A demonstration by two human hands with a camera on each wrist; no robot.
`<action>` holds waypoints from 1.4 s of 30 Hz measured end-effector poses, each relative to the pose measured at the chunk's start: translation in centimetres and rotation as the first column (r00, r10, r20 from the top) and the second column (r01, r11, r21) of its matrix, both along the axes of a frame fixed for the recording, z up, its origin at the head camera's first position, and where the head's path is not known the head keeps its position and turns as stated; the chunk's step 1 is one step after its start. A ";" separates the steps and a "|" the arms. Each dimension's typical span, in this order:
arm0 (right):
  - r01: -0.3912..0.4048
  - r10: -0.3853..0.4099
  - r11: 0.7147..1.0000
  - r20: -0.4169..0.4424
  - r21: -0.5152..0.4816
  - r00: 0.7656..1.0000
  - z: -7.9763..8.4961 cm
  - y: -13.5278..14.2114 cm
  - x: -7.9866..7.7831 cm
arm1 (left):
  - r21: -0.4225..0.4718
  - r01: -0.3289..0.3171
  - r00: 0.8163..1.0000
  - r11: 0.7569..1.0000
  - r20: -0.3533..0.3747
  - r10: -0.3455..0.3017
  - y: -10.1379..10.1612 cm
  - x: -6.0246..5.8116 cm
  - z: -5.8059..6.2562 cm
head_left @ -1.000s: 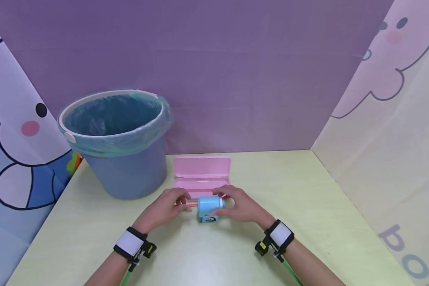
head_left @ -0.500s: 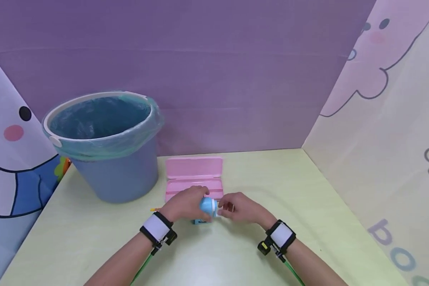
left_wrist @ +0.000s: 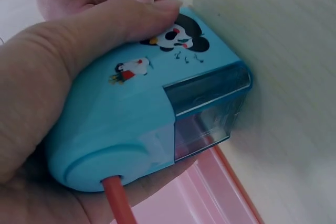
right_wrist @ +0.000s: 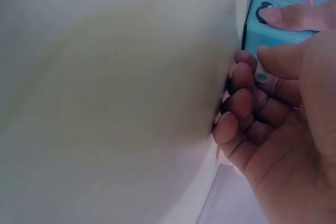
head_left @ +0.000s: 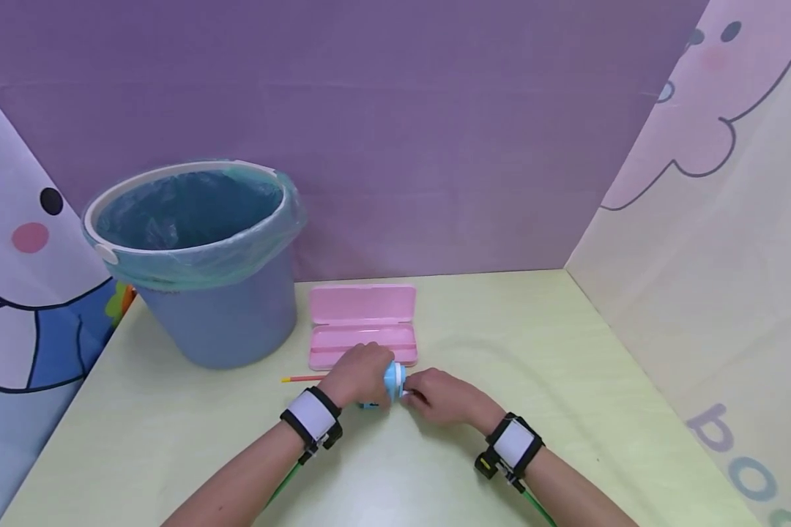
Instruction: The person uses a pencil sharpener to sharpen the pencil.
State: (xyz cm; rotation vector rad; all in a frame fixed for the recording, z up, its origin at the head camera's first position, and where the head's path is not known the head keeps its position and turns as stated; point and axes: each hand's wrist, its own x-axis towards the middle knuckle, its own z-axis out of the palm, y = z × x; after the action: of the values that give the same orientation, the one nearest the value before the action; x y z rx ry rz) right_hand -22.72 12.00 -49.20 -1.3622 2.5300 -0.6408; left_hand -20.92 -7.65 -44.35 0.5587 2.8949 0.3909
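Observation:
A light blue crank pencil sharpener (left_wrist: 126, 114) with cartoon prints and a clear shavings drawer (left_wrist: 207, 116) is gripped by my left hand (head_left: 362, 375), thumb across its printed face. From the hole at its left end sticks a red pencil (left_wrist: 119, 200), whose yellow-tipped end shows left of the hand in the head view. At the sharpener's other end, my right hand (head_left: 444, 397) pinches the small white knob of the crank handle (right_wrist: 262, 74) between thumb and forefinger. The rest of the crank is mostly hidden by the fingers.
Just behind the hands lies an open pink pencil case (head_left: 362, 304), lid tipped back. A large blue bin (head_left: 224, 322) with a teal liner stands at the back left of the pale table (head_left: 514, 329). A purple wall closes off the back.
My left hand has gone from the pencil's end to a grip around the sharpener. My right hand has left the sharpener's body and now holds the crank knob.

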 end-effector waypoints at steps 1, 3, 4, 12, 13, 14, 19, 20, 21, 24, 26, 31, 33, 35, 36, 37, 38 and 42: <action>0.000 0.000 1.000 -0.006 0.004 1.000 0.0 0.1 0.0 | -0.006 0.008 1.000 1.000 -0.011 -0.008 0.1 -0.1 0.0; 0.001 -0.001 1.000 -0.016 0.013 1.000 0.1 0.3 0.1 | -0.006 0.015 1.000 1.000 -0.016 -0.015 0.2 -0.1 0.0; 0.005 -0.005 1.000 -0.021 0.023 1.000 0.1 0.4 0.2 | -0.004 0.014 1.000 1.000 -0.012 -0.014 0.3 -0.1 0.1; -0.001 0.002 0.999 -0.015 0.037 1.000 0.4 0.8 0.5 | 0.015 0.003 1.000 1.000 0.002 -0.003 0.5 -0.1 0.7; -0.008 0.009 1.000 -0.013 0.027 1.000 0.5 0.8 0.4 | 0.018 0.004 1.000 1.000 -0.001 -0.004 0.5 -0.1 0.8; -0.017 0.017 1.000 -0.013 0.018 1.000 0.6 0.9 0.4 | 0.021 0.004 1.000 1.000 -0.002 -0.004 0.5 -0.1 0.9; -0.073 0.073 0.997 0.029 -0.025 0.997 0.9 1.1 0.2 | 0.018 -0.003 1.000 1.000 -0.007 0.003 0.4 -0.2 1.1; -0.088 0.090 0.996 0.045 -0.033 0.995 0.9 1.1 0.2 | 0.017 -0.009 1.000 1.000 -0.006 0.009 0.4 -0.2 1.1; -0.101 0.104 0.994 0.065 -0.041 0.993 1.0 1.1 0.2 | 0.015 -0.014 1.000 1.000 -0.006 0.014 0.3 -0.2 1.1; -0.134 0.141 0.989 0.112 -0.064 0.984 1.3 1.2 0.4 | 0.020 -0.029 1.000 0.999 0.003 0.029 0.1 -0.1 0.9; -0.147 0.156 0.986 0.133 -0.075 0.979 1.5 1.3 0.5 | 0.020 -0.027 1.000 0.999 0.010 0.027 0.1 0.0 0.7; -0.156 0.172 0.983 0.175 -0.100 0.970 1.9 1.6 0.9 | 0.011 -0.012 1.000 1.000 0.008 0.012 0.1 0.3 0.4; -0.154 0.174 0.982 0.196 -0.114 0.965 2.3 1.7 1.1 | 0.015 -0.016 1.000 1.000 0.012 0.015 0.0 0.4 0.3; -0.147 0.172 0.982 0.223 -0.122 0.960 2.7 1.8 1.2 | 0.026 -0.022 1.000 0.999 0.018 0.021 0.0 0.6 0.3; -0.142 0.168 0.982 0.237 -0.123 0.957 2.9 1.8 1.2 | 0.030 -0.025 0.999 0.999 0.021 0.024 -0.1 0.6 0.2; -0.137 0.164 0.983 0.247 -0.123 0.955 3.1 1.8 1.3 | 0.033 -0.027 0.999 0.999 0.023 0.026 -0.1 0.7 0.2; -0.133 0.161 0.984 0.257 -0.123 0.953 3.3 1.8 1.3 | 0.039 -0.025 0.999 0.999 0.022 0.024 -0.1 0.8 0.2; -0.124 0.154 0.985 0.272 -0.123 0.950 3.7 1.8 1.3 | 0.042 -0.011 1.000 0.999 0.007 0.010 -0.3 0.9 0.2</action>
State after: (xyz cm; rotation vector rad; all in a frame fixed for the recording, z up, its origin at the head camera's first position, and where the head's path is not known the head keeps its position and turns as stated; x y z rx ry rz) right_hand -21.46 13.76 -45.49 -1.3592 2.1844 -0.8799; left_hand -20.03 -7.91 -44.17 0.5476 2.8902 0.4558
